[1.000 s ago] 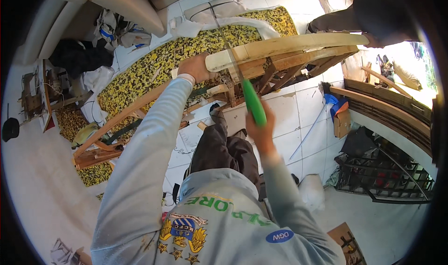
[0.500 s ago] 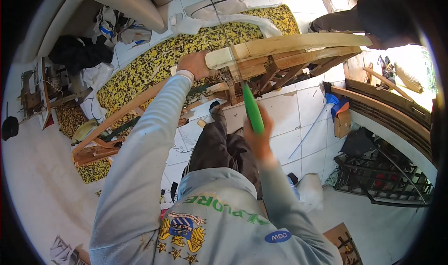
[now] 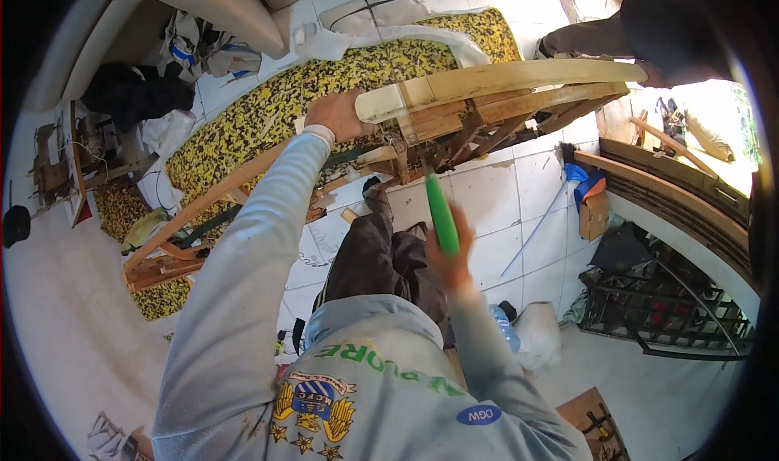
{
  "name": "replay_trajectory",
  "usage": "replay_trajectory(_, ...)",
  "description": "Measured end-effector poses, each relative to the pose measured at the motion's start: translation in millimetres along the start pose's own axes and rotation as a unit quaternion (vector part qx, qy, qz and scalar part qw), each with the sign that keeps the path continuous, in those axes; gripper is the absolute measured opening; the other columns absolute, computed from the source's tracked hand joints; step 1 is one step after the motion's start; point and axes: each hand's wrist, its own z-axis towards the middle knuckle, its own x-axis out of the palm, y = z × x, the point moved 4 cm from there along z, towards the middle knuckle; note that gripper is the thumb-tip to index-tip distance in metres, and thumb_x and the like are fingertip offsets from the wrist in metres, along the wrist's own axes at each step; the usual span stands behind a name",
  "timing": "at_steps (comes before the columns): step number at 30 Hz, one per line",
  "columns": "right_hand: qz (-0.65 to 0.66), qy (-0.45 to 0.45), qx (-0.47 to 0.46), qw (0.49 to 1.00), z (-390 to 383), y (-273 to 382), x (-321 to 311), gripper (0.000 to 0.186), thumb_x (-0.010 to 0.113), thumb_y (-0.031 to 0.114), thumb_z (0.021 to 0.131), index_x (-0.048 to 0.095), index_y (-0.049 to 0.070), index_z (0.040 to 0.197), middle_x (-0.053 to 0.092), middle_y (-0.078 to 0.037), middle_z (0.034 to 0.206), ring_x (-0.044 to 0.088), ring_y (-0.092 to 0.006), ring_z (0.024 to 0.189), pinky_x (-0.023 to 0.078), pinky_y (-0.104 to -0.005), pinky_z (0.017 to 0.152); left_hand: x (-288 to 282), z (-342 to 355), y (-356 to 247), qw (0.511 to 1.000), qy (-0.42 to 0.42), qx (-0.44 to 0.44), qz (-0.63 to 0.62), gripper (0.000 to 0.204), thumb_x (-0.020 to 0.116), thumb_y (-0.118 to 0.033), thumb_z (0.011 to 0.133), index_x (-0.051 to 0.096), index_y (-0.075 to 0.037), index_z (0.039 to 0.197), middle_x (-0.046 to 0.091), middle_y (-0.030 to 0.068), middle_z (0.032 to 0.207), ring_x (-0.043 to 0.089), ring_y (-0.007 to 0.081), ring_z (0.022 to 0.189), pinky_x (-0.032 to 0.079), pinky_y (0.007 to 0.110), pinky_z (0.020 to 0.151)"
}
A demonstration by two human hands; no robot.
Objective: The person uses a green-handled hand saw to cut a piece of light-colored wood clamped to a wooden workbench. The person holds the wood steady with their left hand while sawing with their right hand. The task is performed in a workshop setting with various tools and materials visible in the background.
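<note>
1. Saw: green handle low and nearest the body, thin blade pointing away; the blade is blurred and lies across the pale beam near its left end.
2. Right hand: wrapped around the saw handle, over the tiled floor.
3. Left hand: gripping the beam's left end, just left of the blade; finger detail partly hidden.
4. Pale beam: gently curved, running rightward above the wooden frame.
5. Co-worker's hand: at the beam's right end; its grip cannot be told.
6. Foam pad: yellow and black speckled, lying on the floor beyond the left forearm.
7. Right side: cardboard box, then a black rack nearer the body.
8. Blue bottle: just beside the right forearm, partly covered by it.
</note>
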Motion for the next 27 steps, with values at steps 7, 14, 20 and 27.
replay_trajectory(7, 0.013, -0.032, -0.011, 0.999, 35, -7, 20, 0.03, 0.06, -0.005, 0.094, 0.071, -0.002, 0.121, 0.074, -0.018, 0.098, 0.071, -0.0273, 0.078, 0.057, -0.0364, 0.074, 3, 6, 8, 1.0, 0.0, 0.024, 0.001, 0.074, 0.084, -0.066, 0.076, 0.071, -0.021, 0.133, 0.08, 0.015, 0.12, 0.075, 0.0394, 0.111, 0.059, 0.052, 0.097)
replay_trajectory(14, -0.033, -0.014, -0.017, 0.999, -28, -9, -3, 0.045, 0.057, -0.007, 0.09, 0.069, -0.005, 0.133, 0.078, -0.022, 0.114, 0.079, -0.0316, 0.097, 0.061, -0.0385, 0.083, 4, 1, 7, 1.0, -0.019, -0.003, -0.008, 0.069, 0.084, -0.063, 0.076, 0.074, -0.02, 0.128, 0.08, 0.0167, 0.117, 0.076, 0.04, 0.109, 0.058, 0.052, 0.098)
replay_trajectory(20, 0.045, -0.029, -0.011, 0.999, 98, -15, 52, 0.032, 0.062, -0.004, 0.093, 0.07, -0.001, 0.124, 0.07, -0.015, 0.088, 0.067, -0.0247, 0.074, 0.053, -0.0358, 0.069, 0, 8, 2, 1.0, 0.0, 0.029, -0.01, 0.068, 0.084, -0.062, 0.075, 0.073, -0.019, 0.127, 0.08, 0.0171, 0.118, 0.076, 0.0406, 0.107, 0.059, 0.052, 0.097)
replay_trajectory(27, -0.041, 0.027, 0.083, 0.995, -40, 80, -52, 0.045, 0.057, -0.005, 0.089, 0.071, -0.002, 0.131, 0.079, -0.018, 0.104, 0.077, -0.0246, 0.084, 0.059, -0.0332, 0.077, 1, 1, 5, 1.0, -0.013, 0.002, -0.007, 0.067, 0.083, -0.061, 0.076, 0.076, -0.014, 0.125, 0.081, 0.0191, 0.114, 0.078, 0.0387, 0.105, 0.062, 0.051, 0.095)
